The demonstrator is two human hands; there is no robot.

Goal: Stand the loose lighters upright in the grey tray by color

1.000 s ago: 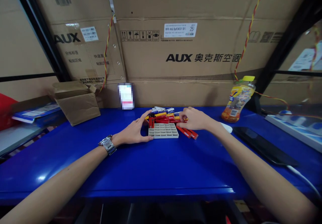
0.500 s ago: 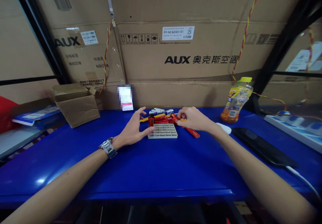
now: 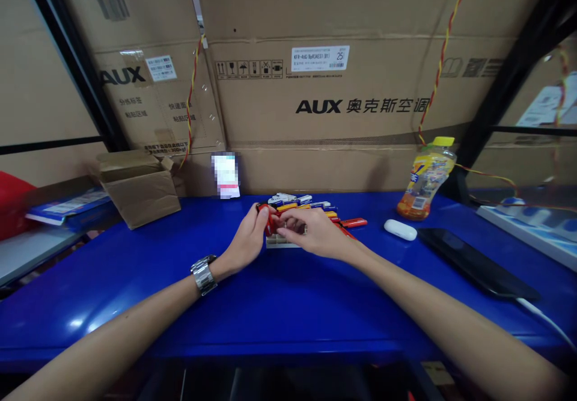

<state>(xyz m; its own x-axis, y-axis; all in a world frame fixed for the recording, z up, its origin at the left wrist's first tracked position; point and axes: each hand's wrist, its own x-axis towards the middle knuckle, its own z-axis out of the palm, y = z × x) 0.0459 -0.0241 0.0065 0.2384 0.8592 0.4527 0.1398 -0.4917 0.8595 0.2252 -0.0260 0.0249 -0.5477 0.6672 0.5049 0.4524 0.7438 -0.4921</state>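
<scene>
My left hand (image 3: 246, 240) and my right hand (image 3: 311, 232) meet low over the blue table, with their fingers together on a red plastic piece (image 3: 267, 219). Part of that piece is hidden by my fingers, so its exact form is unclear. Under my hands lies a grey grid tray (image 3: 277, 243), mostly covered. Behind them is a heap of slim red, yellow, blue and white plastic sticks (image 3: 302, 204). A loose red stick (image 3: 354, 223) lies to the right of my right hand.
On the blue table (image 3: 135, 311) stand an open cardboard box (image 3: 139, 193) at left and a juice bottle (image 3: 426, 178) at right. A white earbud case (image 3: 400, 229) and a black tablet (image 3: 475, 263) lie right. Large AUX cartons (image 3: 342, 88) form the back wall.
Both hands have moved together over the grey tray and now cover most of it. The red piece has gone from beside the tray into my fingers. The red sticks at right have shifted.
</scene>
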